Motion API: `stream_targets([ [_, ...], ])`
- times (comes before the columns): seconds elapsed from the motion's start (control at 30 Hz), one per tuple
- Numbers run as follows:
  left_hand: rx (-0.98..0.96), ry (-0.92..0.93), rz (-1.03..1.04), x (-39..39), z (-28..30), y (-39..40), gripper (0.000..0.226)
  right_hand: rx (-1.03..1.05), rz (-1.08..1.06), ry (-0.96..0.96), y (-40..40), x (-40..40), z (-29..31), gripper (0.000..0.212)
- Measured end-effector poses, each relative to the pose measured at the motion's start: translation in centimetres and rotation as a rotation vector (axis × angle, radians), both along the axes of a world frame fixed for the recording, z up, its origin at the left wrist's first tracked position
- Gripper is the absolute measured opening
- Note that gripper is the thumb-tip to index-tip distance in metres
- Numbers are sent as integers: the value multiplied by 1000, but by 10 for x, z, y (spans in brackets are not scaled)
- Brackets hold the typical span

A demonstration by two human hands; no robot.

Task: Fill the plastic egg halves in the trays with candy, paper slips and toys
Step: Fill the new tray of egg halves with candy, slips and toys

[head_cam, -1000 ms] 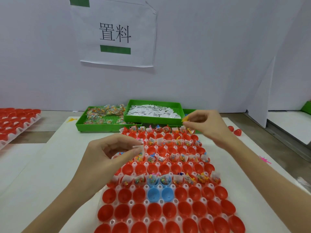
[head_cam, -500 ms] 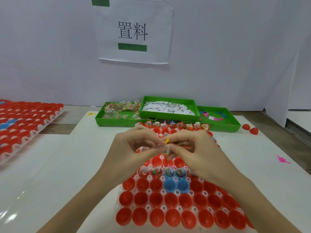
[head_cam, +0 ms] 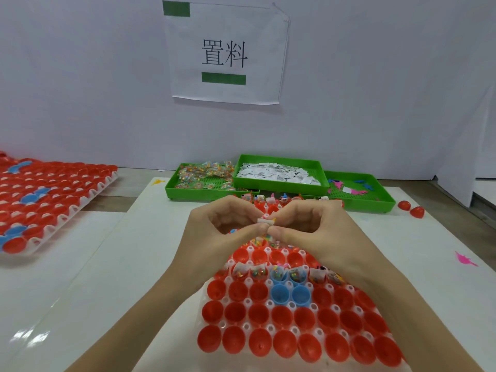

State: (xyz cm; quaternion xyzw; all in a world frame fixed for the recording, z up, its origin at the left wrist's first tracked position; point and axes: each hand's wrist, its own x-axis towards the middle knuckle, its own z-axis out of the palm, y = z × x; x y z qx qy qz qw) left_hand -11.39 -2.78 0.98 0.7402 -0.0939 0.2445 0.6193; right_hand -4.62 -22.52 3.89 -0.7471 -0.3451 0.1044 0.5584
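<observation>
A second ago your hands were apart; now your left hand and right hand meet fingertip to fingertip over the egg tray, both pinching a small folded paper slip — a yellow bit shows at its edge. The slip is white and creased, above the part-filled red halves.

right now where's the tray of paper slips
In the head view the tray of paper slips sits at the far end of the white mat, middle of three green trays: candy tray on its left, toy tray on its right.
</observation>
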Motion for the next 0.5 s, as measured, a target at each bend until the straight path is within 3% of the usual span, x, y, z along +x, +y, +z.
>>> stream_targets([
  [0.17,-85,105,-56,2,-3,1,11,-3,31,35,-2,-3,-2,10],
  [0.3,-13,137,-53,2,3,4,14,23,-38,52,2,-9,-8,7],
  [0.5,476,175,82,-19,23,24,23,1,-110,77,7,-14,-13,13],
])
